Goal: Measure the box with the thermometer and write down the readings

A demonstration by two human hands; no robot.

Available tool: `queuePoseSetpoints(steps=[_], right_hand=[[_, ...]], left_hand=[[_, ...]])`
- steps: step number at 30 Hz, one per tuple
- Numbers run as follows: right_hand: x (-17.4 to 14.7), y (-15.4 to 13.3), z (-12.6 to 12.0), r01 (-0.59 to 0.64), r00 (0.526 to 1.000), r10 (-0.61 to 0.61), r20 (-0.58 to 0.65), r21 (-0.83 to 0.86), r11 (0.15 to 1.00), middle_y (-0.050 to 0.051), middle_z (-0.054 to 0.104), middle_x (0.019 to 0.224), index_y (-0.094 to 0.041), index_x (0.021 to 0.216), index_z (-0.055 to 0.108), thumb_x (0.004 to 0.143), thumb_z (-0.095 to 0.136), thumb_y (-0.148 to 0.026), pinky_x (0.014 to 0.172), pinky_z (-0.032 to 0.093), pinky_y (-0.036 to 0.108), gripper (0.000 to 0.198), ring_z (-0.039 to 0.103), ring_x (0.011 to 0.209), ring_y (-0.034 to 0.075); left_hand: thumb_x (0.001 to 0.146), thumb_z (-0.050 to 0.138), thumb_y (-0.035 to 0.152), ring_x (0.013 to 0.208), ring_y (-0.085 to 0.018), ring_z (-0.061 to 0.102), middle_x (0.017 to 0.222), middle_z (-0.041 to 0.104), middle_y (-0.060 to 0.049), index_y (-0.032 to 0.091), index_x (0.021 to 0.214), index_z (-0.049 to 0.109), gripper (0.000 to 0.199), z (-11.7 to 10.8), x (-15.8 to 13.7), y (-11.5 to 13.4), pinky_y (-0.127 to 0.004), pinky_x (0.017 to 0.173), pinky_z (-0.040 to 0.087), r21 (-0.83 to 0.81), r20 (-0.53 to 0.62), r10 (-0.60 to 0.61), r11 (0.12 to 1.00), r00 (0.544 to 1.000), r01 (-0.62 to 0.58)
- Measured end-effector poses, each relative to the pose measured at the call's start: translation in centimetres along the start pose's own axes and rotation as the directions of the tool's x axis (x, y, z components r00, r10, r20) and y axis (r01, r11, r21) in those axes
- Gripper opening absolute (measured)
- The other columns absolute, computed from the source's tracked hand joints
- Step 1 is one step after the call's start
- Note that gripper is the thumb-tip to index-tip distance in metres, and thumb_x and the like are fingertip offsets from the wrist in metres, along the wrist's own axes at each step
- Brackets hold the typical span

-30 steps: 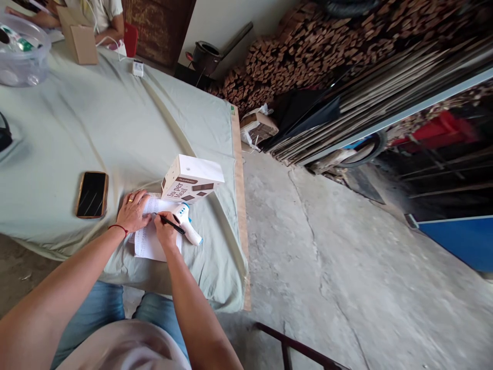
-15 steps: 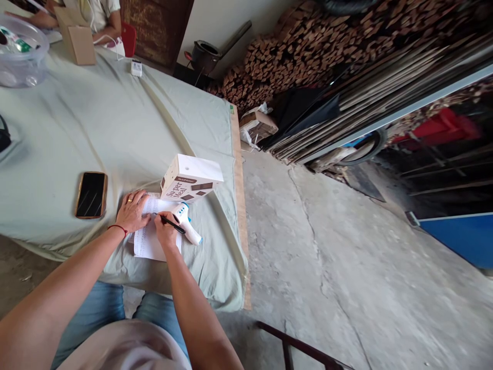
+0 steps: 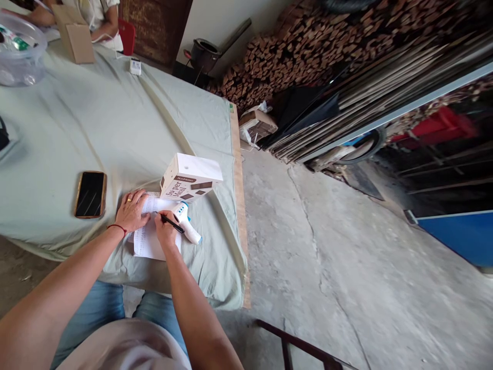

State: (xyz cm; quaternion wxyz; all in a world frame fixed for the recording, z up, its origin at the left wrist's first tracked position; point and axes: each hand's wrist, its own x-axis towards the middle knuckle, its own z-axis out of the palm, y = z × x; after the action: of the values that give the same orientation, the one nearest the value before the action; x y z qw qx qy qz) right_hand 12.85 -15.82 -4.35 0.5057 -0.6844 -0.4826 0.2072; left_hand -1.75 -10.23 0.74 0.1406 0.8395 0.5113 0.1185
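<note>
1. Pinching the black pen in your right hand: fingers closed on the barrel, tip angled down at the page, looks like a writing hold. Can't tell if the tip touches.
2. Your left hand lies flat, fingers slightly spread, nothing clasped; palm down on the paper sheet's left side, probably so it won't slide.
3. Paper sheet lies near the table edge right in front of you, under both hands, likely for easy reach. Marks down its left side, unreadable.
4. White-and-blue infrared thermometer lies just right of your right hand, seemingly handy.
5. "Super Meal" box stands just beyond the sheet, apparently leaving you writing room.
6. Smartphone lies screen up on the green tablecloth, left of your left hand, seemingly out of the way.
</note>
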Motion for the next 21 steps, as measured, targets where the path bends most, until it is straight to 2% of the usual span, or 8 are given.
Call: queuePoseSetpoints(steps=[6, 13, 18, 21], right_hand=[[-0.09, 0.05, 0.07, 0.015, 1.000, -0.015, -0.013, 0.002, 1.000, 0.003, 0.066, 0.070, -0.023, 0.080, 0.059, 0.086, 0.056, -0.040, 0.069, 0.055, 0.033, 0.019, 0.062, 0.068, 0.020], [-0.30, 0.36, 0.21, 0.033, 0.996, -0.029, -0.085, 0.047, 0.998, 0.003, 0.067, 0.073, -0.023, 0.082, 0.060, 0.088, 0.055, -0.044, 0.069, 0.055, 0.034, 0.023, 0.062, 0.068, 0.019], [-0.10, 0.59, 0.15, 0.082, 0.996, -0.081, -0.046, 0.009, 0.997, 0.004, 0.067, 0.072, -0.023, 0.082, 0.060, 0.090, 0.055, -0.046, 0.068, 0.055, 0.035, 0.025, 0.061, 0.068, 0.020], [-0.37, 0.57, 0.15, 0.124, 0.989, -0.125, -0.084, -0.023, 0.992, 0.004, 0.066, 0.072, -0.021, 0.083, 0.060, 0.094, 0.052, -0.046, 0.068, 0.054, 0.035, 0.028, 0.061, 0.068, 0.020]], left_hand=[[0.086, 0.062, 0.031, 0.148, -0.033, 0.041, 0.160, 0.047, -0.011, 0.023, 0.143, 0.052, 0.059, 0.03, 0.04, -0.11, -0.053, 0.127, 0.028, -0.016, -0.008, 0.012, 1.000, 1.000, -0.012], [0.086, 0.062, 0.031, 0.149, -0.034, 0.040, 0.160, 0.047, -0.012, 0.021, 0.143, 0.052, 0.058, 0.00, 0.04, -0.04, -0.053, 0.127, 0.027, -0.014, 0.005, 0.002, 1.000, 1.000, -0.002], [0.086, 0.062, 0.031, 0.149, -0.033, 0.040, 0.160, 0.047, -0.011, 0.023, 0.143, 0.052, 0.059, 0.13, 0.13, -0.14, -0.053, 0.127, 0.028, -0.020, -0.002, 0.007, 1.000, 1.000, -0.007], [0.085, 0.063, 0.031, 0.149, -0.033, 0.040, 0.160, 0.047, -0.011, 0.023, 0.143, 0.052, 0.059, 0.21, 0.09, -0.20, -0.052, 0.127, 0.027, -0.023, -0.005, 0.004, 1.000, 1.000, -0.004]])
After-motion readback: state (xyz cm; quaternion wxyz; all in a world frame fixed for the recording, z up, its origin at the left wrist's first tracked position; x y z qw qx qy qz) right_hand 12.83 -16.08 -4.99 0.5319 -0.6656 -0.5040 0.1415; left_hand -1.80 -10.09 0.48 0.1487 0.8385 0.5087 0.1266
